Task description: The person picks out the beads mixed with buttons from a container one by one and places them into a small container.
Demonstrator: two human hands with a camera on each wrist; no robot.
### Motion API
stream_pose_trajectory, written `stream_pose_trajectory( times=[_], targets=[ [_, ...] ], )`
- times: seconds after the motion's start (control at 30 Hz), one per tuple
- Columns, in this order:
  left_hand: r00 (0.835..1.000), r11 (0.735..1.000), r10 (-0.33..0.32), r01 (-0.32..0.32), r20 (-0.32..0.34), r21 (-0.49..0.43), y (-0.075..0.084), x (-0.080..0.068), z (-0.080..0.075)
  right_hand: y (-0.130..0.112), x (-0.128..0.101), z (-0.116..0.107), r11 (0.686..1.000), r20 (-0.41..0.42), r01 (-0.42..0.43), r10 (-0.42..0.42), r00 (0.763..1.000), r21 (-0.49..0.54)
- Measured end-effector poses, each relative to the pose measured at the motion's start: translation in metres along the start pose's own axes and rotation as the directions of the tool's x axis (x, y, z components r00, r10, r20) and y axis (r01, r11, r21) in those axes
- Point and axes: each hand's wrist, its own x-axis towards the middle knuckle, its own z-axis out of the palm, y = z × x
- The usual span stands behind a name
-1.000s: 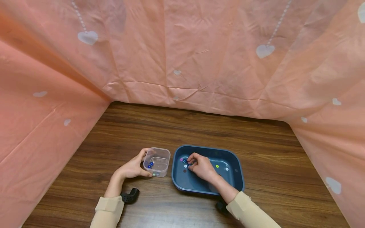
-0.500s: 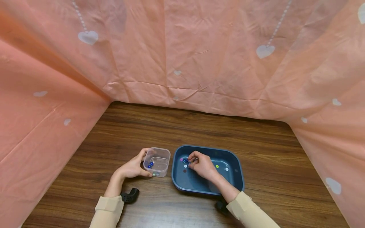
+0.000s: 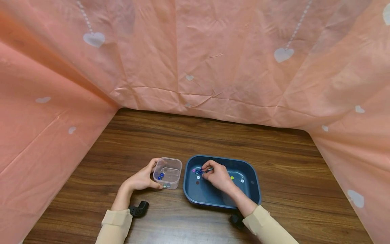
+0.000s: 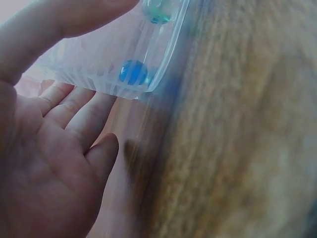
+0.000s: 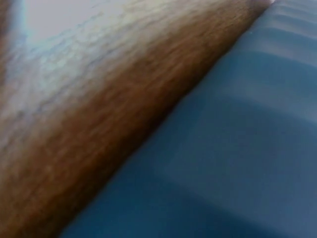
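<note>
1. Nearest the person, the left hand (image 3: 141, 180) grips the small clear plastic square tub (image 3: 168, 173), thumb on its near wall and fingers curled round the far-left corner. The tub stands just left of the blue tray.
2. The right hand (image 3: 218, 177) reaches into the dark blue rounded plastic tray (image 3: 254, 185), fingertips pinching a small blue glass bead (image 3: 201, 171) near the tray's left end.
3. Risk: the bead is smooth and round; a light pinch could let it slip and roll.
4. Contents: the tub holds several blue and clear beads (image 3: 160, 176); loose beads (image 3: 232, 178) lie scattered on the tray floor.
</note>
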Motion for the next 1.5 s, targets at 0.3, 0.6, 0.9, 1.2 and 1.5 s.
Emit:
stream_pose_trajectory(
  times=[0.3,0.6,0.9,1.2,1.5],
  targets=[
    [1.0,0.999,-0.024,0.025,0.006,-0.038,0.001,0.0,0.001,-0.003,-0.002,-0.005,1.0,-0.041,-0.006,0.007,0.999,0.029],
    [1.0,1.0,-0.015,0.015,0.002,-0.016,0.0,-0.001,0.001,-0.009,-0.002,-0.011,0.993,-0.036,-0.057,0.061,0.997,0.101],
    [1.0,0.999,-0.028,0.028,0.007,-0.034,0.0,0.001,0.0,-0.014,-0.003,-0.016,0.99,-0.065,0.017,-0.008,0.998,0.14],
    [1.0,0.999,-0.02,0.021,0.009,-0.024,-0.001,0.0,-0.001,-0.026,-0.002,-0.019,0.983,-0.064,-0.028,0.04,0.997,0.18],
    [1.0,1.0,-0.012,0.012,0.009,-0.017,-0.001,0.001,-0.001,-0.031,-0.004,-0.017,0.984,-0.075,-0.02,0.034,0.997,0.179]
  ],
)
